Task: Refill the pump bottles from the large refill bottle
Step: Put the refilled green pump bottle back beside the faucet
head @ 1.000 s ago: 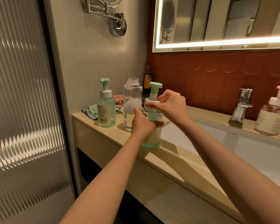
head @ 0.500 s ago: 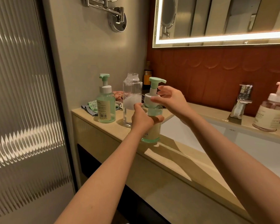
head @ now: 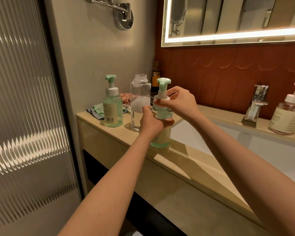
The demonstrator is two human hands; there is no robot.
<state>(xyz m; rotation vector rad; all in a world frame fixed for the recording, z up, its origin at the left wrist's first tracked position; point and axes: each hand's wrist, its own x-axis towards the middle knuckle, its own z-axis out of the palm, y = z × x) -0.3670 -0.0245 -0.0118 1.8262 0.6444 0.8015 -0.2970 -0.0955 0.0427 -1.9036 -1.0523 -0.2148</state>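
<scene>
Left grip (head: 151, 122) wrapped round the green pump bottle (head: 163, 135) on the bench (head: 186, 157); right grip (head: 179, 101) pinching its white collar (head: 160, 99); open-topped refill bottle (head: 140, 106) just beside, at ten o'clock.

Left hand (head: 152, 122) grips bottle (head: 163, 134); right hand (head: 180, 101) pinches pump (head: 162, 91).

No text could be read in full. The far-left green bottle (head: 112, 110) bore a label with a barcode, its print too small. The held bottle (head: 162, 135) showed one partial letter. A tiny mark on the sink (head: 228, 133) and the label of the right bottle (head: 286, 116) were illegible.
</scene>
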